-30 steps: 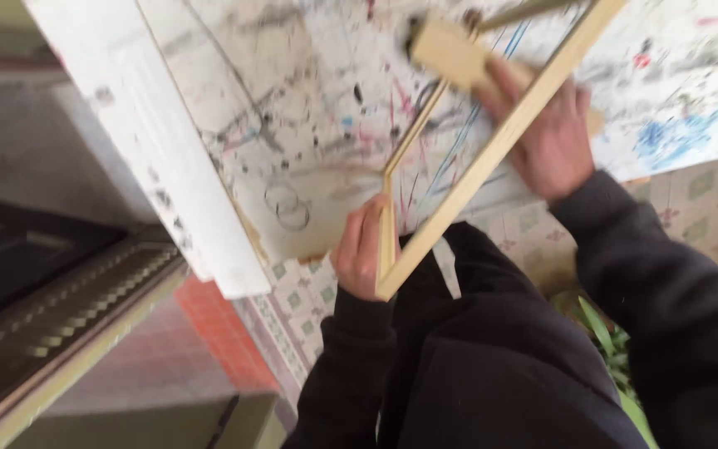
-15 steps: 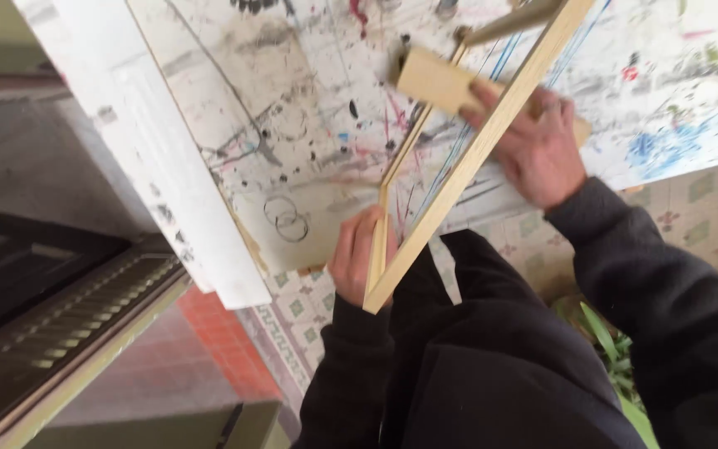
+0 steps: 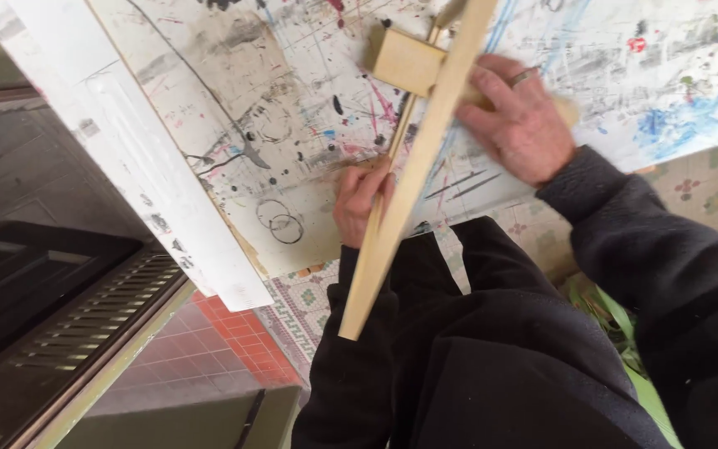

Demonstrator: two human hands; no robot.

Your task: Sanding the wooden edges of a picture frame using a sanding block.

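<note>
Two thin wooden frame bars [image 3: 405, 170] meet at a corner that overhangs the near edge of the paint-spattered board [image 3: 292, 108], and your left hand [image 3: 359, 204] is closed around the bar there, its fingertips hidden behind the wood. Your right hand [image 3: 521, 120] grips a pale wooden block [image 3: 409, 62] on the far bar, toward the board's far edge. The frame's upper part is cut off, and the block's tail is blurred.

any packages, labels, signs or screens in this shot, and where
None in view. The nearest to one is the paint-spattered white board under the hands, marked with scribbles and drawn circles. The left hand grips a pale wooden frame; the right hand presses a wooden block.
</note>
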